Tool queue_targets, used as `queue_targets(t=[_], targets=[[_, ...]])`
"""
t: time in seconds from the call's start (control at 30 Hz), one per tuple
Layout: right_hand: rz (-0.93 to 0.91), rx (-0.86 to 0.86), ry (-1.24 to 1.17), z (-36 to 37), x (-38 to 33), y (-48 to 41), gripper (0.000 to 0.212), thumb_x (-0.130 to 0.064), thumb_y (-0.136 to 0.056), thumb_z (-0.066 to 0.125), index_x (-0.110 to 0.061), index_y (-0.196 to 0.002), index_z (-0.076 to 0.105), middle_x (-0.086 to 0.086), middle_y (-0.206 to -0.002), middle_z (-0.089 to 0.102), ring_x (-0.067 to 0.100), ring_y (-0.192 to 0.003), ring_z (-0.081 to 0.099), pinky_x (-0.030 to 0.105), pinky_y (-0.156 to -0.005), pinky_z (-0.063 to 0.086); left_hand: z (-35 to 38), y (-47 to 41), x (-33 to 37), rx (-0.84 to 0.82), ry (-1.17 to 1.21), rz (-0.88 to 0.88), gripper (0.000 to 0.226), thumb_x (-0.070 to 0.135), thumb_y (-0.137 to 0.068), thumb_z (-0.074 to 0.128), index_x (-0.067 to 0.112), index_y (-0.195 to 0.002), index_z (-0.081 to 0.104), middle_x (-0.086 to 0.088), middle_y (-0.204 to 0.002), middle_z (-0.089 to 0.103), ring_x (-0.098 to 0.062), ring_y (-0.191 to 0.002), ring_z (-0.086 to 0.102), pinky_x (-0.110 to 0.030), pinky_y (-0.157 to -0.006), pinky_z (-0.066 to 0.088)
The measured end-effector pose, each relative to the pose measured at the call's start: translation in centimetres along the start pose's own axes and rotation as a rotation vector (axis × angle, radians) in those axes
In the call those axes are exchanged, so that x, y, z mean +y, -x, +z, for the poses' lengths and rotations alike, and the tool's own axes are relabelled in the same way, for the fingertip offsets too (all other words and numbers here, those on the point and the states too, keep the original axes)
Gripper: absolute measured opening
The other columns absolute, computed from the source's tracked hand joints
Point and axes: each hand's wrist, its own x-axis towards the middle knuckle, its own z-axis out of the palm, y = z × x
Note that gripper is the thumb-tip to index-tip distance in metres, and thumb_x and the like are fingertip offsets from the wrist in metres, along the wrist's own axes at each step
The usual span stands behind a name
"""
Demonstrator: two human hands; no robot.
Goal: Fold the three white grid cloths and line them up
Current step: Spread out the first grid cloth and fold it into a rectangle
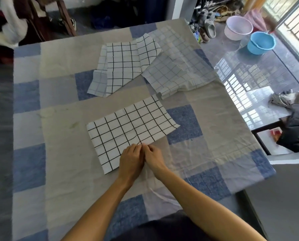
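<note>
Grip of left hand (pixel 131 160) and right hand (pixel 154 156) apparently pinching edge of nearest cloth (pixel 128 129), fingertips hidden

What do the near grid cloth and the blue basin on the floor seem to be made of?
The near grid cloth: thin woven fabric, probably cotton, matte; it lies flat with soft creases. The blue basin: likely moulded plastic, smooth, slightly glossy; thin even rim, uniform colour.

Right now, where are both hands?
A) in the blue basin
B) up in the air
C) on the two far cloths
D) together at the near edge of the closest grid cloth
D: the left hand and right hand meet at the near edge of the closest grid cloth, pinching it.
</note>
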Motion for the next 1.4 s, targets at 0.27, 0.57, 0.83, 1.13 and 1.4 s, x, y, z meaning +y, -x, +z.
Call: queue_targets(t=[0.27, 0.57, 0.83, 1.13, 1.4], targets=[[0.036, -0.037, -0.127, 1.3, -1.3, 0.6, 0.022, -0.028, -0.098, 0.052, -0.013, -0.098, 0.069, 0.007, -0.093, 0.072, 0.018, -0.091, 0.068, 0.032, -0.085, 0.056, -3.0, 1.4, 0.9, 0.055, 0.287, -0.146, 0.026, 0.020, -0.100, 0.039, 0.012, -0.119, 0.054, -0.001, -0.100, 0.061, -0.018, -0.077, 0.062, -0.016, -0.055, 0.039], [-0.153, 0.138, 0.159, 0.4, -3.1, 2.1, 0.029, -0.023, -0.101, 0.039, -0.021, -0.074, 0.050, -0.006, -0.063, 0.048, 0.008, -0.059, 0.046, 0.022, -0.055, 0.034, -4.9, 1.8, 1.2, 0.091, 0.359, -0.145, 0.016, 0.020, -0.096, 0.045, 0.020, -0.110, 0.053, 0.001, -0.099, 0.066, -0.017, -0.085, 0.063, -0.035, -0.069, 0.052], [-0.282, 0.081, 0.238, -5.7, -6.5, 2.4, 0.031, -0.033, -0.083, 0.043, -0.006, -0.083, 0.057, 0.017, -0.084, 0.066, 0.036, -0.075, 0.060, 0.049, -0.073, 0.052, -6.4, -1.6, 0.8, 0.144, 0.235, 0.048, 0.046, 0.018, -0.088, 0.052, 0.007, -0.132, 0.049, -0.013, -0.131, 0.054, -0.029, -0.119, 0.050, -0.039, -0.101, 0.040], [-0.425, 0.144, 0.122, -8.7, -8.8, 5.4, 0.028, -0.014, -0.097, 0.040, -0.016, -0.071, 0.047, 0.002, -0.065, 0.044, 0.015, -0.060, 0.041, 0.032, -0.060, 0.034, -5.6, -2.2, 4.9, 0.129, 0.301, 0.261, 0.058, 0.048, -0.092, 0.048, 0.015, -0.139, 0.040, -0.006, -0.144, 0.043, -0.019, -0.132, 0.036, -0.026, -0.108, 0.021], [-0.443, 0.033, 0.196, -9.2, -9.2, 5.8, 0.041, -0.036, -0.099, 0.044, -0.003, -0.080, 0.060, 0.013, -0.073, 0.056, 0.016, -0.066, 0.050, 0.028, -0.063, 0.041, -5.9, -3.0, 5.8, 0.322, 0.315, 0.314, 0.021, 0.022, -0.094, 0.052, 0.010, -0.108, 0.062, -0.006, -0.089, 0.064, -0.024, -0.083, 0.054, -0.029, -0.083, 0.034]])
